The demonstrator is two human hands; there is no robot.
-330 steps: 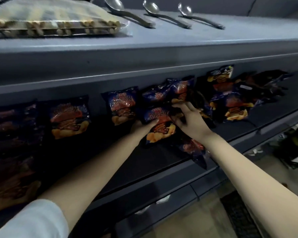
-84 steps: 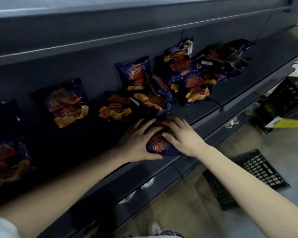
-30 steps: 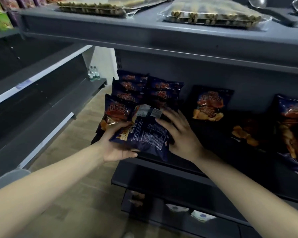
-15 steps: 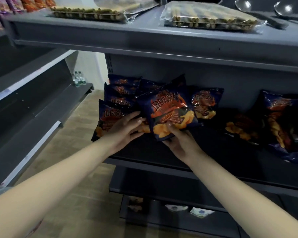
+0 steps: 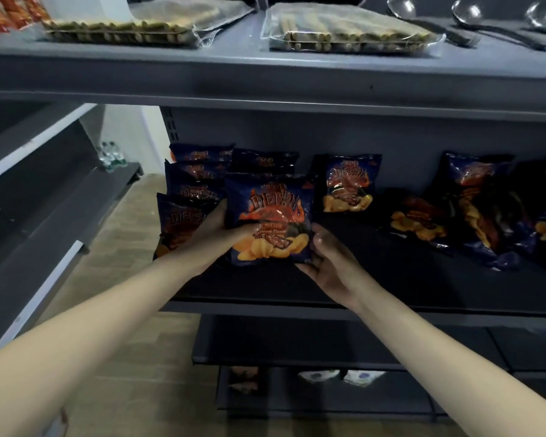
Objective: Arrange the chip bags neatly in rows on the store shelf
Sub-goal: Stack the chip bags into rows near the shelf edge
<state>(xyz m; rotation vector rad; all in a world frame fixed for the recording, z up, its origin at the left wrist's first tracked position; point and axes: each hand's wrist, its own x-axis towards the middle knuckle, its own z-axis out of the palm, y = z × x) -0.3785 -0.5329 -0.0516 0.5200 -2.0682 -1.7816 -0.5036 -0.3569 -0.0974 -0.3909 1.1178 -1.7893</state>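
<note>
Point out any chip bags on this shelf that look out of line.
Left rows look tidy: the held bag stands upright between the left hand and right hand. To the right, one bag lies flat and tilted, and a bag beyond it slumps over a loose jumble rather than standing in a row.

Light falls from above onto the top shelf (image 5: 265,74), where the clear packs of sticks (image 5: 344,29) and the ladles (image 5: 473,23) carry bright glare spots. Below that shelf the middle shelf (image 5: 391,279) lies in deep shadow, and the chip bags (image 5: 483,209) at its right end are dim and hard to read. The held chip bag (image 5: 270,222) is better lit, its print slightly soft. The hands (image 5: 216,234) show slight motion blur. Straight shelf edges bow toward the frame borders.
</note>
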